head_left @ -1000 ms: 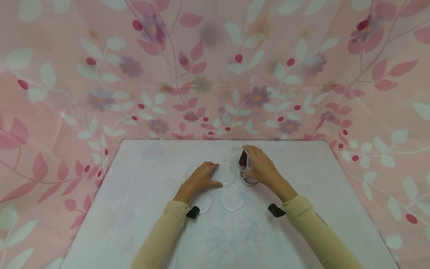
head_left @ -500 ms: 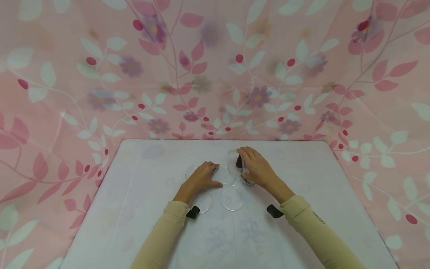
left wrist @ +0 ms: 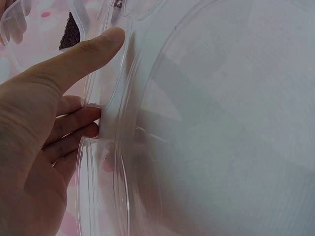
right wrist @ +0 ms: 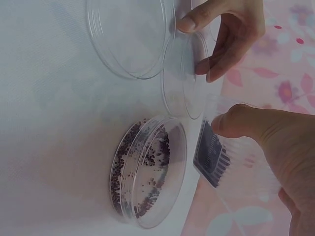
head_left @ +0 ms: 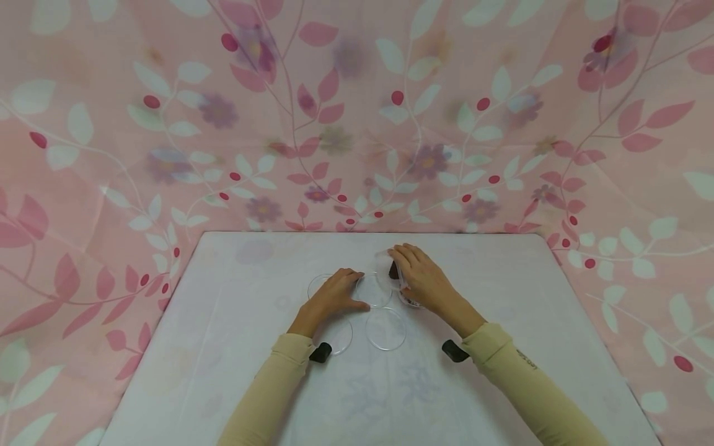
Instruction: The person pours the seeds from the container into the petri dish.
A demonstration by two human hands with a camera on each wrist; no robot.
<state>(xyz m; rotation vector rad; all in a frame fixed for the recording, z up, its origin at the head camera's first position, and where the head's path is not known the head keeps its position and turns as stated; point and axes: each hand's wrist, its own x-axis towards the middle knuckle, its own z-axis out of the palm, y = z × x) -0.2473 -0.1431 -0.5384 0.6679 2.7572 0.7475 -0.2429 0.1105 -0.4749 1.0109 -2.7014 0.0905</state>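
My left hand (head_left: pixel 337 295) lies on the table among several clear petri dishes, its thumb (left wrist: pixel 78 56) and fingers (right wrist: pixel 216 61) holding the rim of an empty petri dish (head_left: pixel 375 291). To its right, my right hand (head_left: pixel 424 282) grips a tilted clear cup (right wrist: pixel 216 155) with dark seeds in it, its mouth leaning over that empty dish. A petri dish scattered with dark seeds (right wrist: pixel 147 169) sits on the table just under the right hand. Two more empty dishes (head_left: pixel 385 328) (head_left: pixel 337 336) lie nearer me.
The white table (head_left: pixel 223 371) is backed and flanked by a pink flowered cloth (head_left: pixel 357 124). Another empty dish (head_left: pixel 315 285) lies partly under my left hand. Black wrist cameras (head_left: pixel 320 352) (head_left: pixel 454 350) show at both cream sleeves.
My right hand has carried the seed cup leftward, from above the seeded dish toward the empty dish held by the left hand. The left hand has stayed put.
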